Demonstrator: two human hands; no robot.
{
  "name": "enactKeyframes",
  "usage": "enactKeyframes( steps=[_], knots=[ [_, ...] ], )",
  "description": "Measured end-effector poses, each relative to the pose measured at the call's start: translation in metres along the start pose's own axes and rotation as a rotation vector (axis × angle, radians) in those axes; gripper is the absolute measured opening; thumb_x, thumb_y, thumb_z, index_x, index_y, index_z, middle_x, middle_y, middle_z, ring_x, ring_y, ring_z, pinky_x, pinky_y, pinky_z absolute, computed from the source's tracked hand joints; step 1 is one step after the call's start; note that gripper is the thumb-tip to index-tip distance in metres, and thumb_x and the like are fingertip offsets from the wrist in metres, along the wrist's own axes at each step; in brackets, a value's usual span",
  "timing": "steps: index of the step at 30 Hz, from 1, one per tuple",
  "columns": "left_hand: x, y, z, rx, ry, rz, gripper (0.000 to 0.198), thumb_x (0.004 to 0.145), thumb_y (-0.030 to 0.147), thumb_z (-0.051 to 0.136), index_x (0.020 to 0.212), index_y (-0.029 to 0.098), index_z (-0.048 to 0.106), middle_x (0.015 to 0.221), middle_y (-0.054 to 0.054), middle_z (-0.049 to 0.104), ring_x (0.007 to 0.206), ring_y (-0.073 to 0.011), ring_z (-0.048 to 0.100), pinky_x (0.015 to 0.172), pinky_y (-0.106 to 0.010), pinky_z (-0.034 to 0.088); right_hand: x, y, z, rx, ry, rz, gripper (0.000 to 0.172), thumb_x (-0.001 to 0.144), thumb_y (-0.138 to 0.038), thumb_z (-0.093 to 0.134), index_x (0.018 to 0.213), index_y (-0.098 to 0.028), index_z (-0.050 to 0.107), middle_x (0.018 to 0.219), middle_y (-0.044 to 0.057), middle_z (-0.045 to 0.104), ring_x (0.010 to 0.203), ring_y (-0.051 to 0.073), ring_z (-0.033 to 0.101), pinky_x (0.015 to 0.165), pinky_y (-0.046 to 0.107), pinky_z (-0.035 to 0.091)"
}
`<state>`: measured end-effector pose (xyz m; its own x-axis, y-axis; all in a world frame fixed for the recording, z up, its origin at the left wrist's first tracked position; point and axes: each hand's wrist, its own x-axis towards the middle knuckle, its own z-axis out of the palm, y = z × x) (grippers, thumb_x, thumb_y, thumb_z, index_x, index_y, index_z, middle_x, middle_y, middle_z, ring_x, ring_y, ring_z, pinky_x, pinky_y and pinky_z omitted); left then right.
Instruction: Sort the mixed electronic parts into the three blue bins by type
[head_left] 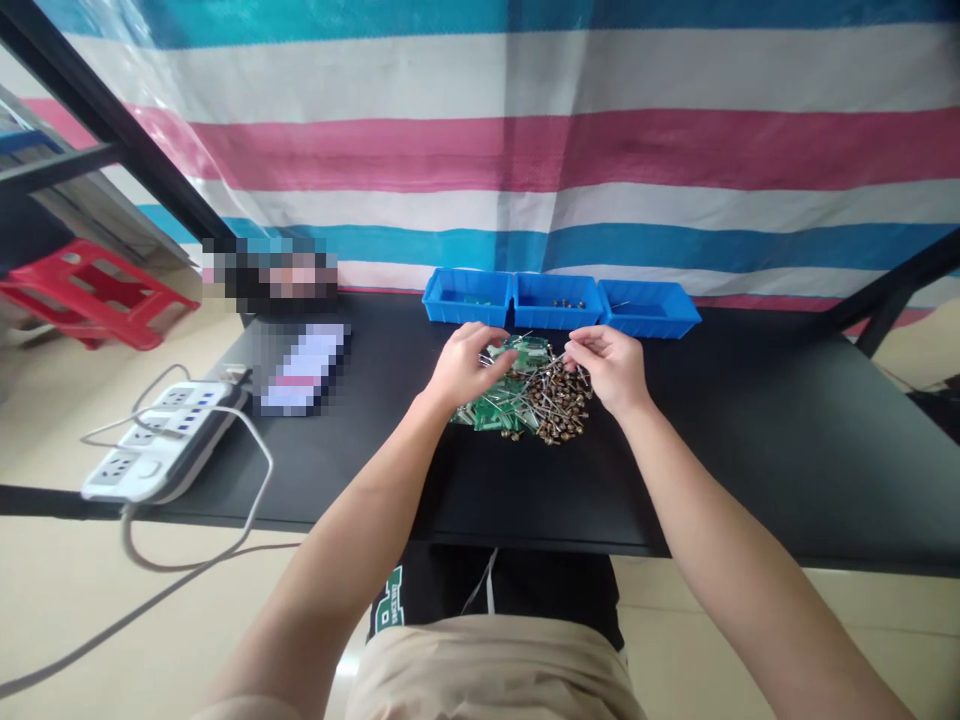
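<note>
A mixed heap lies on the black table between my hands. Its right side is a pile of small brown, brass-coloured heads with thin silver shafts. On the left are green translucent strips, some with shafts lying across them. My left hand hovers at the heap's left edge, thumb and fingers spread apart over the green strips. At the upper right of the heap, the thumb and fingertips of my right hand are pinched together. Whatever sits between them is too small to make out.
Three blue bins stand in a row behind the heap: the left bin holds a little green, the middle bin several brown heads, the right bin a thin piece. At left lie a blurred phone and a corded power strip.
</note>
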<state>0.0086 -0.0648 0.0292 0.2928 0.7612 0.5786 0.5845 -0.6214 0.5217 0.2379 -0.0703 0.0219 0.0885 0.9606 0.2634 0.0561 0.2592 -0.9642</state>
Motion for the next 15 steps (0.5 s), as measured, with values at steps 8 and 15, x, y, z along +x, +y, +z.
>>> enactKeyframes(
  steps=[8, 15],
  knots=[
    [-0.001, 0.026, 0.006, 0.093, -0.261, 0.156, 0.037, 0.104, 0.038, 0.039, 0.093, 0.019, 0.068, 0.084, -0.007, 0.071, 0.079, -0.02, 0.065, 0.077, -0.035, 0.045, -0.017, -0.004, 0.026, 0.152, -0.071, 0.023, 0.042, 0.067, -0.057, 0.082, 0.083, -0.022, 0.066, 0.073, 0.002, 0.072, 0.065, 0.02, 0.072, 0.069, 0.039, 0.064],
    [-0.003, 0.014, 0.014, 0.148, -0.248, 0.125, 0.039, 0.104, 0.043, 0.04, 0.095, 0.02, 0.071, 0.075, -0.005, 0.069, 0.073, -0.02, 0.064, 0.075, -0.034, 0.043, -0.017, -0.005, 0.012, -0.379, -0.203, -0.325, 0.018, 0.089, -0.037, 0.064, 0.092, -0.022, 0.074, 0.09, 0.006, 0.077, 0.076, 0.021, 0.073, 0.069, 0.034, 0.059]
  ],
)
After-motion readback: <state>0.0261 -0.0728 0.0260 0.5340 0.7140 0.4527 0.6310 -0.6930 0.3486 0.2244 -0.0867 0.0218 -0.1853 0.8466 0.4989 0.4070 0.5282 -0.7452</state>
